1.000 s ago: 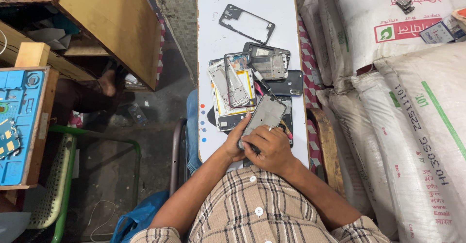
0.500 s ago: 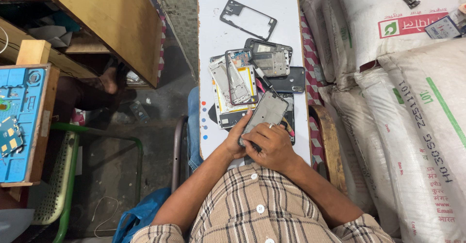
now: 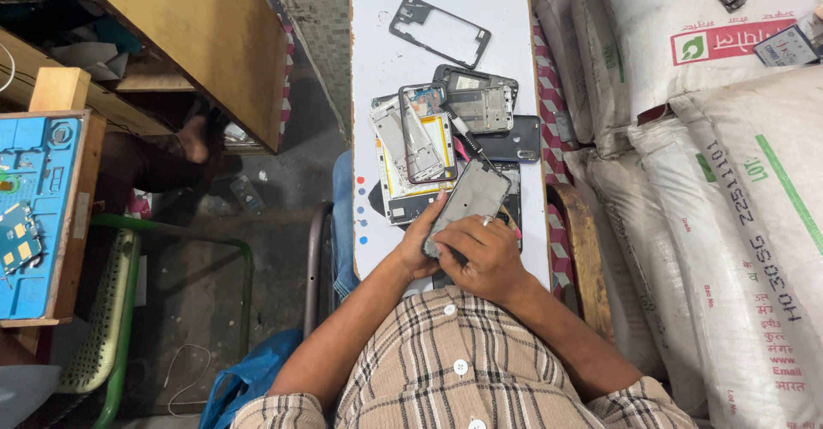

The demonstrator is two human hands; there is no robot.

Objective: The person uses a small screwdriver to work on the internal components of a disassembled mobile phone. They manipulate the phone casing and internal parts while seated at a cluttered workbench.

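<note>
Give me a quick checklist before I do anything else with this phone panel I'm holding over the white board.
1. Grey phone panel gripped by both hands: ok.
2. Left hand supports its lower left edge: ok.
3. Right hand covers its lower end: ok.
4. Tool in right hand: cannot tell, fingers hide it.
5. Bare space on the white board near the hands: not ok, phone parts are piled just beyond the panel.
6. Black phone frame lies apart from the pile: ok.

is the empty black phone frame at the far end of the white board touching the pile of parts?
No: the black phone frame lies alone on the white board, with bare board between it and the pile of parts.
</note>
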